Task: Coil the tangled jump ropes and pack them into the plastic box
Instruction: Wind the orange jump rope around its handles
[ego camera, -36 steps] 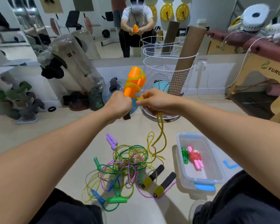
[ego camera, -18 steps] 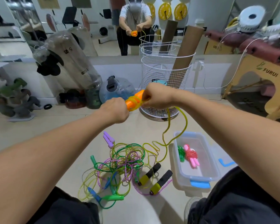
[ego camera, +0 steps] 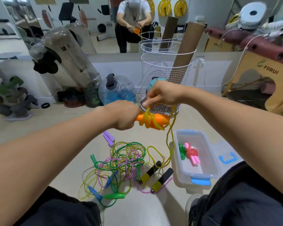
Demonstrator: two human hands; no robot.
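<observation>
Left hand [ego camera: 124, 115] — fist closed round one end of the orange handles [ego camera: 153, 120], held level above the floor. Right hand [ego camera: 162, 95] — thumb and fingertips pinching the yellow rope [ego camera: 168, 141] just above the handles; several turns already lie round them, and the loose length drops from the grip past the near corner of the plastic box [ego camera: 215, 160] and runs back toward the pile. Judged state: this rope part-wound, not yet packed. Plastic box, on the floor to the right, lid off: two finished bundles inside, one green [ego camera: 182, 151], one pink and red [ego camera: 192, 154], lying side by side and touching. Tangled pile [ego camera: 121, 162], floor centre, untouched: green, purple and yellow cords interlaced, with purple, green, blue and black-and-yellow handles around its edge. Remaining, by estimate — well over half: finish this winding, box it, then separate and coil each rope left in the pile.
</observation>
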